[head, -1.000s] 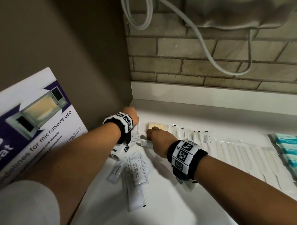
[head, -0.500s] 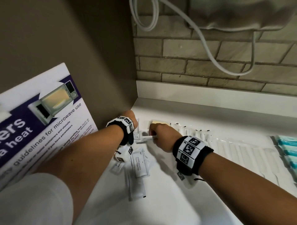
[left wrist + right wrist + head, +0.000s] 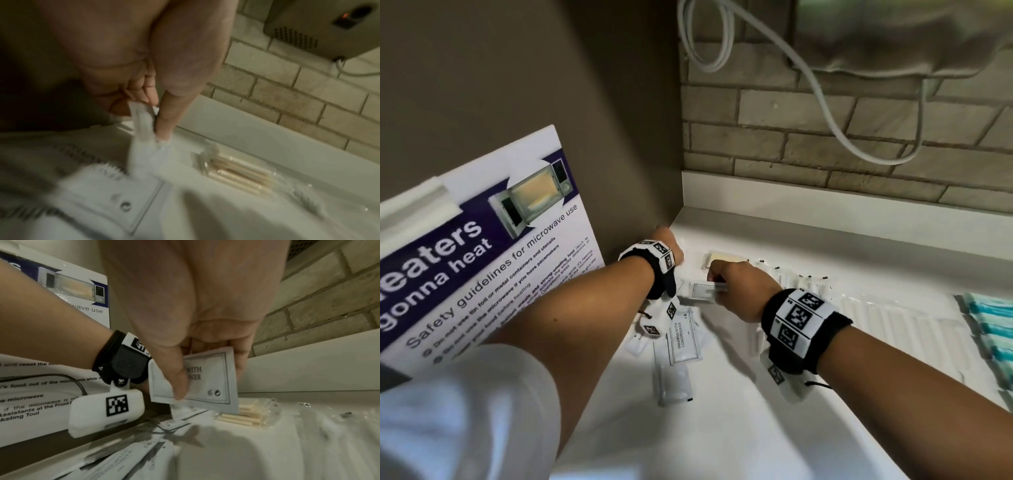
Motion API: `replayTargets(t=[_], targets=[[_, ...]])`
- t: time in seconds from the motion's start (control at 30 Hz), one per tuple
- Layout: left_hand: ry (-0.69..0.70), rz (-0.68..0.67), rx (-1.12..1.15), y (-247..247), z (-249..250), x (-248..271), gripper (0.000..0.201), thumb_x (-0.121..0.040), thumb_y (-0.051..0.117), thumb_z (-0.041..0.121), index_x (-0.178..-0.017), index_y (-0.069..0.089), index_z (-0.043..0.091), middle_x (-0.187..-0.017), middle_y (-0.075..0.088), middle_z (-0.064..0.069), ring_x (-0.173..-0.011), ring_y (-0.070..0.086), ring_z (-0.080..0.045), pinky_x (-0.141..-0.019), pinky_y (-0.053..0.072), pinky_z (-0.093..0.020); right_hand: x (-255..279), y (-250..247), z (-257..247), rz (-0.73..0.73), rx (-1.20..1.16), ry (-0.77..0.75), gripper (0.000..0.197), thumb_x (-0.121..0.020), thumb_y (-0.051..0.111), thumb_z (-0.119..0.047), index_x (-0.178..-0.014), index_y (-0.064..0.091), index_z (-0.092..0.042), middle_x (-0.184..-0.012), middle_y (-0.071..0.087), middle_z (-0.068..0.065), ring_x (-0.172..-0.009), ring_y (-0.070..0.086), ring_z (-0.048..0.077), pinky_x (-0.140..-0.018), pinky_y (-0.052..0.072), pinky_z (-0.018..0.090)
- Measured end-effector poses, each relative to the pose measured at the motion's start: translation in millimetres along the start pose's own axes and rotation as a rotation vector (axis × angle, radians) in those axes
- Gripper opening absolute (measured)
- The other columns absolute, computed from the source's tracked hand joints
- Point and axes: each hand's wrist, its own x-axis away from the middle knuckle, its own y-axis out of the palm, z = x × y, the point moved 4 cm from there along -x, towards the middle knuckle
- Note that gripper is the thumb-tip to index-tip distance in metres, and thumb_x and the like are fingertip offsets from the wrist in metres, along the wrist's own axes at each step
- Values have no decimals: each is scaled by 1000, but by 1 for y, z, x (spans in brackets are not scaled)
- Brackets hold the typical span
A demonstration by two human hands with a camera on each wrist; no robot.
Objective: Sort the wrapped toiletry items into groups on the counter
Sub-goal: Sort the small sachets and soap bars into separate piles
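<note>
**Sachet in right hand, headed for the corner group**

Right hand (image 3: 197, 331) pinches a shampoo sachet (image 3: 207, 379): thumb across the printed face, fingers behind, sachet lifted off the counter (image 3: 722, 428). It hangs just left of the swab pack (image 3: 246, 413), which lies against the back wall.

Left hand (image 3: 131, 68) is left of the swab pack, in the corner. Its finger and thumb pinch a thin white packet (image 3: 141, 133) whose lower end touches the counter; picture blurred, packet type unclear.

A loose pile (image 3: 678, 346) of sachets lies nearer the person than the swab pack. Combs (image 3: 893, 325) and teal packets (image 3: 993, 325) lie right of it, in rows.

Judgement: placing step. To do it well, lay the sachet flat, edges squared with its kind, a clear gap from the swab pack. Release only once it rests; thin film slides easily on the smooth top.
</note>
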Motion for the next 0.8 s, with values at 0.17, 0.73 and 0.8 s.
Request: replayTargets(t=[0.17,0.73,0.8], targets=[[176,7,401,-23,10,20,22,-76,78,1,-92,67,10,-71,59,4,-70,57,-16,-54,45,-16,-3,-13,2,45,-113,21,24,-85,57,-13,-109,57,-18,-105,68,9,-92,61,28,-75,48,32],[322,-207,767,-52,6,134,40,-86,54,-12,-122,53,7,-94,62,-10,-72,60,-22,-59,56,-34,31,-37,0,362,-529,19,21,-77,70,-5,-93,59,-11,-84,57,3,-71,50,16,-56,38,13],[329,-166,797,-55,1,140,32,-85,63,-8,-110,53,10,-97,67,-12,-75,66,-21,-63,59,-32,32,-33,2,431,-572,29,27,-74,72,-3,-91,55,-14,-92,54,5,-74,49,15,-58,40,8]])
